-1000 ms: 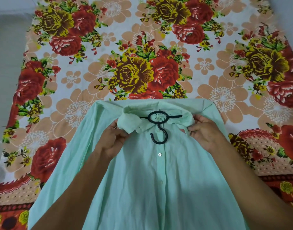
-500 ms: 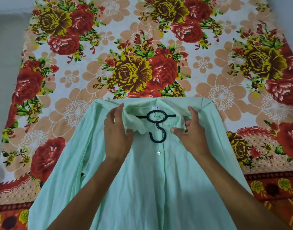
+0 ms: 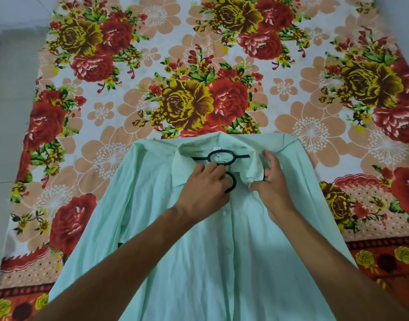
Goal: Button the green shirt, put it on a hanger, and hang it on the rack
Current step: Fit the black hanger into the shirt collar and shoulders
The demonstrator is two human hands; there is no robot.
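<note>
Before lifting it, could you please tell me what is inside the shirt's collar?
A black hanger: its ring and hook show at the shirt neck. Its arms are covered by fabric. The left hand hides part of the hook.

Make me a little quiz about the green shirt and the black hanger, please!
1. True or false: the thin black plastic hanger sits inside the collar of the light green cotton shirt.
2. Which hand touches the hanger's hook: A) left hand B) right hand?
3. What does the shirt lie on?

Key:
1. True.
2. A; the right hand pinches the collar instead.
3. A flowered red and orange bedsheet.
</note>
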